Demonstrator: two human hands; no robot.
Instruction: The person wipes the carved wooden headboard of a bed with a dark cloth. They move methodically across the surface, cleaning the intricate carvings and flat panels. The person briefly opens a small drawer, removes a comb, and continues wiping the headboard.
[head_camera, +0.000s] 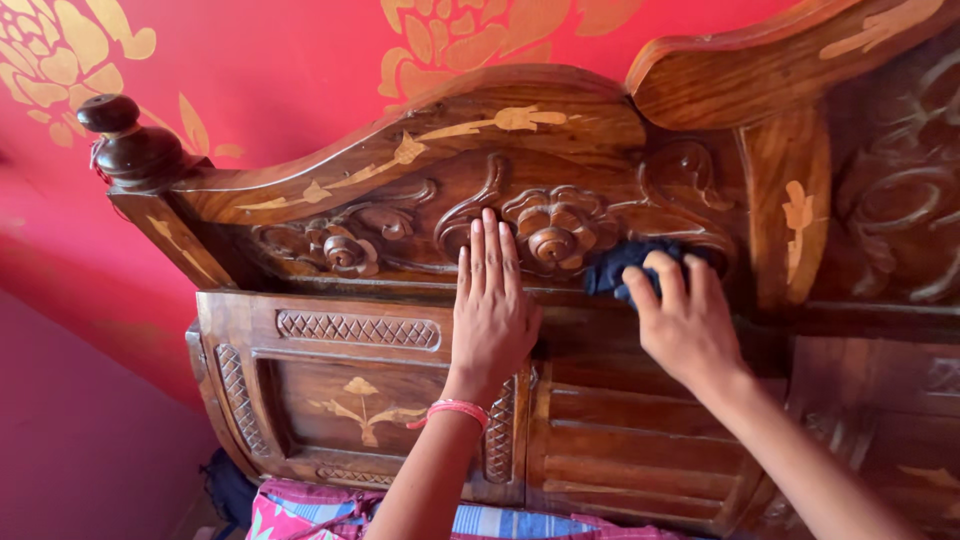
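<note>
The headboard (400, 170) is dark polished wood with a curved top rail, pale inlaid leaves and carved flowers along its upper band. It stands upright against the wall. A round knob caps its post at 10 o'clock. The cloth (620, 265) is dark blue and bunched into a wad. It presses against the carved band just right of the central flower, at 2 o'clock from frame centre.

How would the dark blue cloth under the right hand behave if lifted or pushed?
The dark blue cloth is bunched under the right hand, so probably floppy and light. Pressed on the carved headboard, it would likely slide, perhaps snagging on the relief.
</note>
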